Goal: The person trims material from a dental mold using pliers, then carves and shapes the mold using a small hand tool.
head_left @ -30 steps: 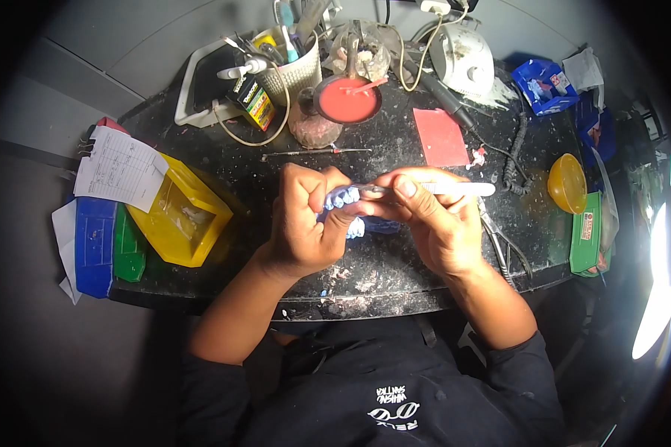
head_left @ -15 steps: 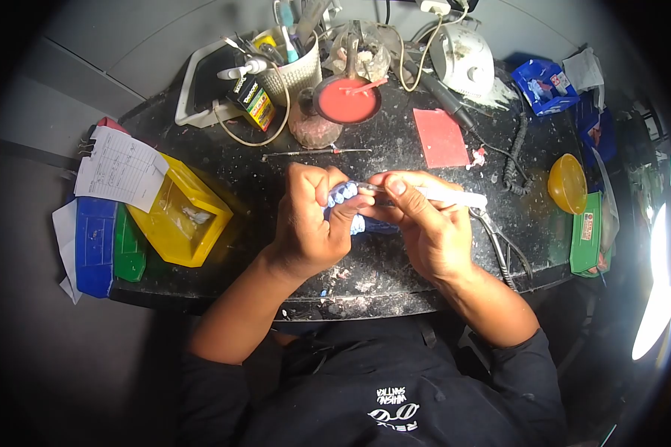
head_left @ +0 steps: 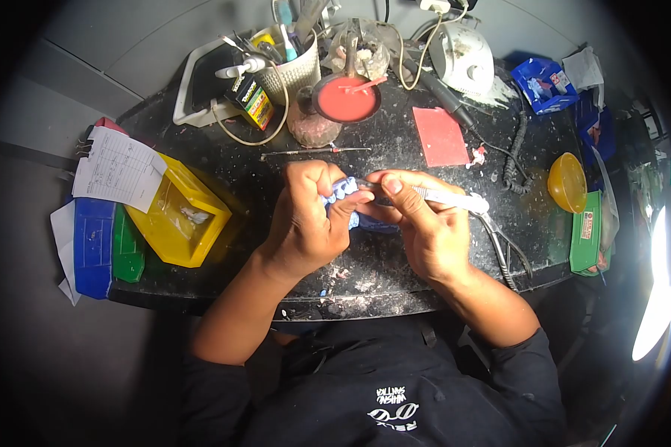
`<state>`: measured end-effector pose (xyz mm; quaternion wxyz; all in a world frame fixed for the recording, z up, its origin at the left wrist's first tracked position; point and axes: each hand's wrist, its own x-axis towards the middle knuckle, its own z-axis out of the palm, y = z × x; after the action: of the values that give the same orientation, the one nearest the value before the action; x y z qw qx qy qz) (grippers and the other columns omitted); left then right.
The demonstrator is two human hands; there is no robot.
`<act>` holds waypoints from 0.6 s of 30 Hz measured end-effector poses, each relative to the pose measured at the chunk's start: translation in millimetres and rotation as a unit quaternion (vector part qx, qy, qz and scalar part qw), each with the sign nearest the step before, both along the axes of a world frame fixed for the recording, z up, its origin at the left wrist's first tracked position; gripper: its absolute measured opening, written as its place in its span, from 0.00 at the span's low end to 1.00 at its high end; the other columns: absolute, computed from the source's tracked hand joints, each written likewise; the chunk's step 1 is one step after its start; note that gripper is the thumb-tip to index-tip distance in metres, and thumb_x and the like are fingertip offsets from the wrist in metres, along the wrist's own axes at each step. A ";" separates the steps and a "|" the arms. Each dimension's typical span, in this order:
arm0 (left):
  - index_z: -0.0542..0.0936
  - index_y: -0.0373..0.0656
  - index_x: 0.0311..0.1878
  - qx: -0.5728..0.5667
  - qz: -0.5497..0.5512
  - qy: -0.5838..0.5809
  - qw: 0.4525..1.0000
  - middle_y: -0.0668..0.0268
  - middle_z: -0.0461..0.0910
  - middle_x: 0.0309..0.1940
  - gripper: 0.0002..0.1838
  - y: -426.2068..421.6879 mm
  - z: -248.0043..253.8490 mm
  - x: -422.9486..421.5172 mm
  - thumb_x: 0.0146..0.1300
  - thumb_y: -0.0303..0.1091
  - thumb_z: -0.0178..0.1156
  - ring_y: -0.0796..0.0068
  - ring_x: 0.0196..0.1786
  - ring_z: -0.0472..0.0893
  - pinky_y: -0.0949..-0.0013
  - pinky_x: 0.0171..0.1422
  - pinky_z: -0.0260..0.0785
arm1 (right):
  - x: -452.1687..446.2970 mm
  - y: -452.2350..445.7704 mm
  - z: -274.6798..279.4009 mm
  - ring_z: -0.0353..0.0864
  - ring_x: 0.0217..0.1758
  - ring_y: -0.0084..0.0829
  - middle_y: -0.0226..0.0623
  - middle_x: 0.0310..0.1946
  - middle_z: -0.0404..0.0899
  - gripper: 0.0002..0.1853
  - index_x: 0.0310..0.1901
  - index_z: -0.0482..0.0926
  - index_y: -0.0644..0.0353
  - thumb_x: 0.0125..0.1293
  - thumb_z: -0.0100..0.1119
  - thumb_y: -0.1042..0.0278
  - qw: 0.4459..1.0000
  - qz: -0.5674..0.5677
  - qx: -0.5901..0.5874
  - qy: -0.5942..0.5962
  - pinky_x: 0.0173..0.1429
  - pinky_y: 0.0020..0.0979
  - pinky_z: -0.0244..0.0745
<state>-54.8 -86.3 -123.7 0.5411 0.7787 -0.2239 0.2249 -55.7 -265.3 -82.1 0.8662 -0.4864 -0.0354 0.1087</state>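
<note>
My left hand (head_left: 311, 216) is closed around a blue dental cast (head_left: 341, 191), whose row of teeth shows between finger and thumb. The palm and fingers hide much of the cast. Pinched in my right hand (head_left: 429, 220) is a white-handled carving tool (head_left: 451, 199), its handle pointing right. The tool's thin dark metal end lies at the teeth; whether it touches them I cannot tell. More blue material (head_left: 374, 223) shows below, between the two hands.
A pan of pink wax (head_left: 347, 100) stands behind my hands, with a thin metal instrument (head_left: 313, 153) in front. A pink wax sheet (head_left: 439, 137) lies to the right. Yellow bin (head_left: 215, 231) at left; pliers-like metal tool (head_left: 502, 246) and yellow bowl (head_left: 566, 184) at right.
The blue cast has turned slightly in my left hand and shifted a little left. The tool's white handle has rolled or tilted slightly in my right hand. The bench items stay put.
</note>
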 end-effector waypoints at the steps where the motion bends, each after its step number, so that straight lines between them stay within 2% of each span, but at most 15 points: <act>1: 0.59 0.41 0.49 0.006 0.001 -0.003 1.000 0.66 0.63 0.31 0.24 0.2 2.5 0.7 0.70 0.31 0.69 0.77 0.31 0.68 0.69 0.34 0.66 | 0.0 -0.2 0.7 0.90 0.46 0.31 0.45 0.44 0.89 0.10 0.49 0.86 0.72 0.76 0.63 0.72 1.000 0.002 -0.004 -0.001 0.54 0.31 0.88; 3: 0.59 0.41 0.50 -0.010 -0.014 0.002 1.000 0.67 0.63 0.31 0.24 -0.6 11.7 1.7 0.70 0.32 0.69 0.77 0.31 0.68 0.70 0.34 0.66 | 1.5 -3.1 0.7 0.90 0.46 0.30 0.45 0.45 0.89 0.10 0.49 0.86 0.72 0.76 0.63 0.72 1.000 0.005 -0.008 -0.001 0.55 0.31 0.88; 5: 0.59 0.41 0.50 -0.026 -0.027 0.005 0.999 0.67 0.63 0.31 0.24 0.8 14.8 3.0 0.70 0.32 0.69 0.77 0.31 0.67 0.70 0.34 0.66 | 6.3 -10.7 -0.1 0.89 0.47 0.30 0.44 0.46 0.89 0.10 0.50 0.86 0.70 0.76 0.62 0.72 0.996 0.025 -0.065 -0.064 0.56 0.32 0.86; 9: 0.59 0.42 0.50 -0.028 -0.071 0.004 0.997 0.68 0.63 0.31 0.25 6.6 16.4 4.1 0.69 0.33 0.70 0.79 0.31 0.68 0.72 0.36 0.66 | 6.7 -12.7 4.3 0.89 0.48 0.31 0.45 0.47 0.89 0.09 0.50 0.87 0.69 0.76 0.63 0.74 0.989 0.010 -0.062 -0.134 0.56 0.32 0.84; 11: 0.59 0.43 0.50 -0.027 -0.080 0.003 0.996 0.69 0.63 0.31 0.25 7.3 16.6 4.2 0.69 0.32 0.70 0.79 0.31 0.69 0.72 0.36 0.66 | 8.6 -16.4 6.6 0.89 0.49 0.34 0.48 0.46 0.89 0.09 0.50 0.87 0.70 0.73 0.64 0.76 0.956 -0.007 -0.140 -0.256 0.56 0.32 0.84; 13: 0.58 0.43 0.49 -0.033 -0.086 -0.006 0.996 0.69 0.62 0.31 0.26 8.0 16.0 5.0 0.69 0.32 0.71 0.80 0.32 0.70 0.73 0.37 0.67 | 13.1 -20.2 10.5 0.90 0.48 0.37 0.51 0.45 0.89 0.09 0.48 0.87 0.72 0.70 0.66 0.78 0.942 -0.007 -0.165 -0.291 0.55 0.34 0.85; 15: 0.58 0.43 0.49 -0.027 -0.097 -0.004 0.995 0.69 0.63 0.31 0.26 10.8 21.7 4.1 0.69 0.32 0.71 0.80 0.32 0.71 0.73 0.37 0.67 | 17.2 -23.1 14.0 0.91 0.46 0.40 0.52 0.43 0.89 0.08 0.46 0.87 0.74 0.68 0.66 0.80 0.895 0.002 -0.220 -0.387 0.53 0.35 0.86; 18: 0.58 0.43 0.48 -0.036 -0.112 0.006 0.993 0.68 0.66 0.32 0.26 12.1 23.3 3.5 0.68 0.32 0.72 0.81 0.31 0.71 0.74 0.36 0.68 | 18.1 -23.7 13.8 0.92 0.45 0.42 0.53 0.42 0.89 0.07 0.45 0.87 0.74 0.66 0.66 0.81 0.888 -0.005 -0.218 -0.405 0.51 0.36 0.87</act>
<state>-51.3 -74.1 -100.3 0.5917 0.7305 -0.2979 0.1659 -37.6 -289.0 -68.3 0.6494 -0.6646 -0.3565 -0.0972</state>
